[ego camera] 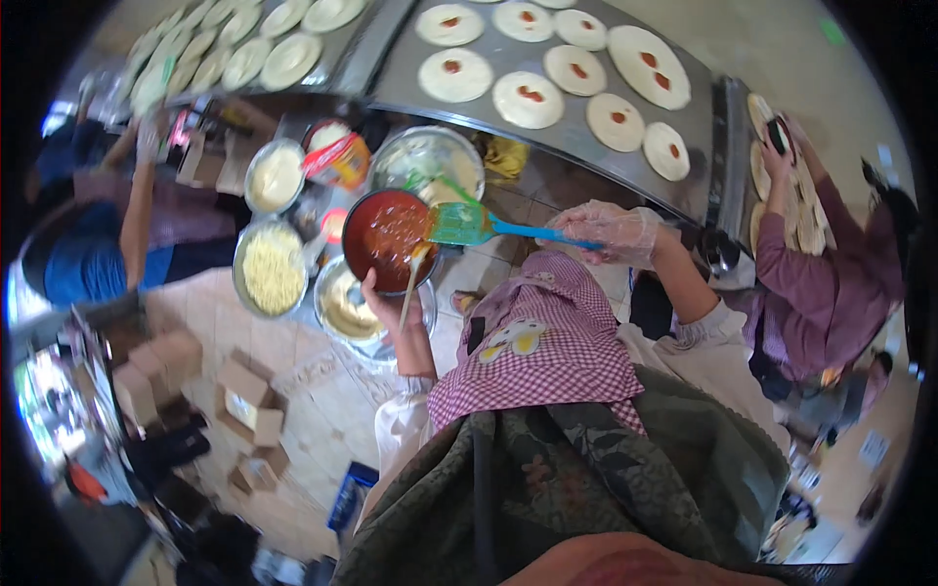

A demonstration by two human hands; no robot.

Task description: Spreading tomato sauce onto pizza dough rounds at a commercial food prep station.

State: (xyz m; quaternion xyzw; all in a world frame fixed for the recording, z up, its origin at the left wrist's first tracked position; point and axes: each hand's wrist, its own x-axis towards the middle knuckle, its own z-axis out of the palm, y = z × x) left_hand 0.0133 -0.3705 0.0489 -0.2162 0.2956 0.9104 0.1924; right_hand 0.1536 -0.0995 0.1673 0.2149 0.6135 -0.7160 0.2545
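My left hand (pixel 396 308) holds a dark bowl (pixel 352 253) of chunky red sauce (pixel 392 227) from beneath, its thumb at the near rim. A pale-handled spoon (pixel 407 297) leans out of the bowl toward me. In a clear plastic glove, my right hand (pixel 597 227) grips the blue handle of a spatula (pixel 462 223). The spatula's translucent green blade, smeared with sauce, reaches the bowl's right rim. Beyond the bowl, flat dough rounds (pixel 527 99) lie on a metal table (pixel 469 110); most in view carry a dab of red sauce.
Left of the bowl stand basins of grated cheese (pixel 272 267) and creamy mixture (pixel 275 176). A large metal bowl (pixel 469 157) sits behind. One person (pixel 835 271) works at the right, another (pixel 95 234) at the left. Cardboard boxes (pixel 249 399) rest on the tiled floor.
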